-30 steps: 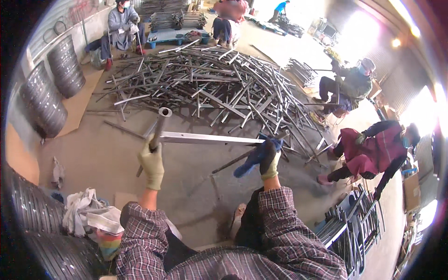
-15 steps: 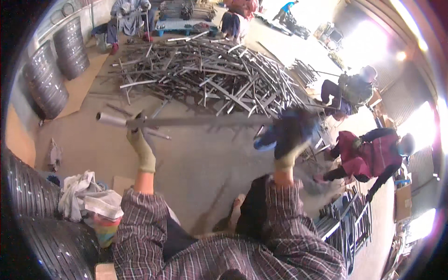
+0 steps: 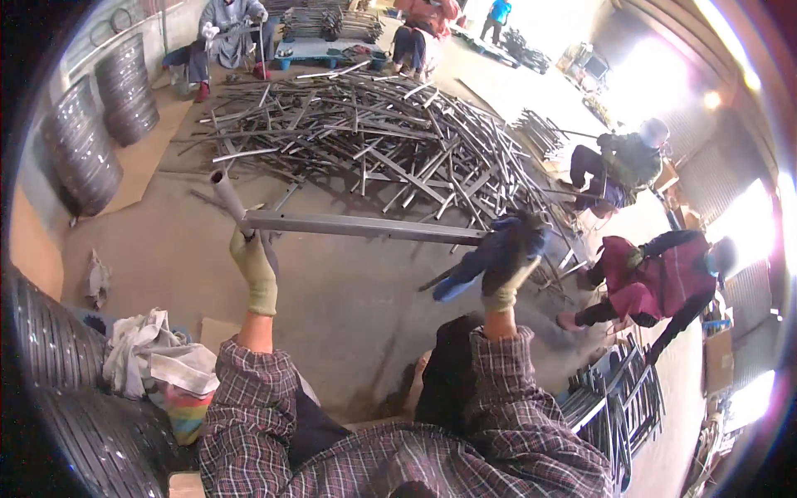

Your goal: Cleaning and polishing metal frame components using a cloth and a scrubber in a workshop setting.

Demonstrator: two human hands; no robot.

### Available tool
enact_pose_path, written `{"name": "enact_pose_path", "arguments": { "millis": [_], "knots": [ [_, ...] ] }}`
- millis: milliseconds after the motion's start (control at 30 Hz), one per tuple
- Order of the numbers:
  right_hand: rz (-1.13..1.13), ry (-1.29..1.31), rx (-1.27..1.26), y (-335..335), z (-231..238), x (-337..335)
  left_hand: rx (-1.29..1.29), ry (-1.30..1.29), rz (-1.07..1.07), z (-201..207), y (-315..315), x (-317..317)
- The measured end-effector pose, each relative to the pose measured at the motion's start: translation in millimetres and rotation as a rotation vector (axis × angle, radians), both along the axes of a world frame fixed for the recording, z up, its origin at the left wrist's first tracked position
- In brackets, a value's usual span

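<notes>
1. While your gloved left hand (image 3: 256, 270) is closed around the lower part of the short round tube (image 3: 227, 196), that tube tilts up and leftward at the end of the metal bar (image 3: 365, 226).
2. Your right hand (image 3: 516, 270) clutches a blue cloth (image 3: 465, 270) at the bar's other end; I cannot tell each finger's place.
3. The bar spans your hands above the floor (image 3: 332, 299), nearer you than the heap of metal pieces (image 3: 357, 137).
4. Dark bars (image 3: 618, 407) lie stacked at your right.
</notes>
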State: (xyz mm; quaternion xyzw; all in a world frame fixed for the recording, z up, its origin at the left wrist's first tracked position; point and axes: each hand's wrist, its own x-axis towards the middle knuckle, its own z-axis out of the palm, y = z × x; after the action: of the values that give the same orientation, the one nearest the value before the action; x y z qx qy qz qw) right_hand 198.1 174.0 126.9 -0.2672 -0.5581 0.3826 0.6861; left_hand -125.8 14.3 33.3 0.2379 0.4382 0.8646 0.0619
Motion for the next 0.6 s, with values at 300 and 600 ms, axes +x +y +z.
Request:
{"name": "enact_pose_path", "arguments": {
  "millis": [300, 600],
  "knots": [
    [0.068, 0.367, -0.380, 65.0, -117.4, 34.1, -0.716, 0.450, 0.118, -0.6, 32.7, 47.9],
    [0.094, 0.274, -0.421, 68.9, -112.3, 35.2, -0.770, 0.360, 0.063, -29.9, 37.8, 31.2]
  ]
}}
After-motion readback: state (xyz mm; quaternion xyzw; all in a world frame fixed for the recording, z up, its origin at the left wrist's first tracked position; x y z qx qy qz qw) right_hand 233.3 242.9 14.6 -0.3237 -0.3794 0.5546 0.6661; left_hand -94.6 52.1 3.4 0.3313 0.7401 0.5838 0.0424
